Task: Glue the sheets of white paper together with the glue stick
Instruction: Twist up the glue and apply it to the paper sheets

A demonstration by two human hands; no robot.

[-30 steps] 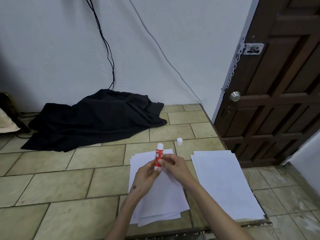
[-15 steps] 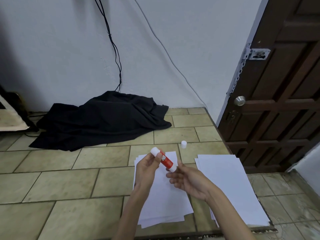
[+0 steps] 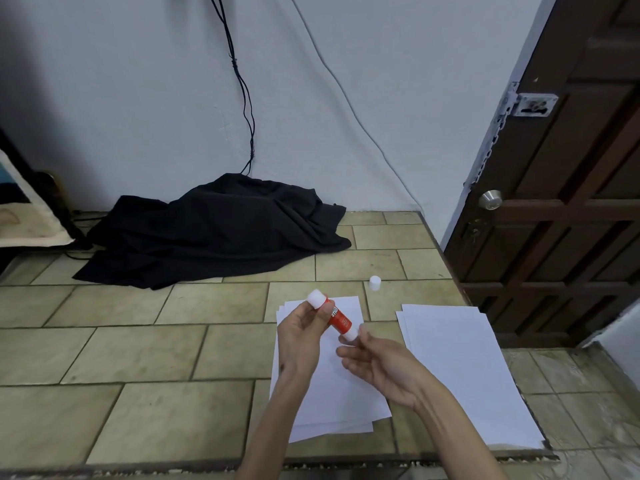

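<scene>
My left hand [image 3: 299, 337] grips a red glue stick [image 3: 341, 320] near its upper white end and holds it tilted above a stack of white paper [image 3: 332, 393]. My right hand [image 3: 381, 367] lies palm up, its thumb and forefinger tips pinching the stick's lower white end. A small white cap [image 3: 375, 283] stands on the tiles beyond the sheets. A second stack of white paper [image 3: 460, 372] lies to the right, near the surface's right edge.
A crumpled black cloth [image 3: 214, 230] lies at the back against the wall, with black cables [image 3: 242, 84] hanging above it. A dark wooden door [image 3: 568, 209] stands at the right. The tiled surface [image 3: 138, 358] ends in an edge along the bottom.
The glue stick has tipped from upright to slanted. My right hand has slid from the middle of the stick down to its lower end and turned palm up. The view has shifted slightly.
</scene>
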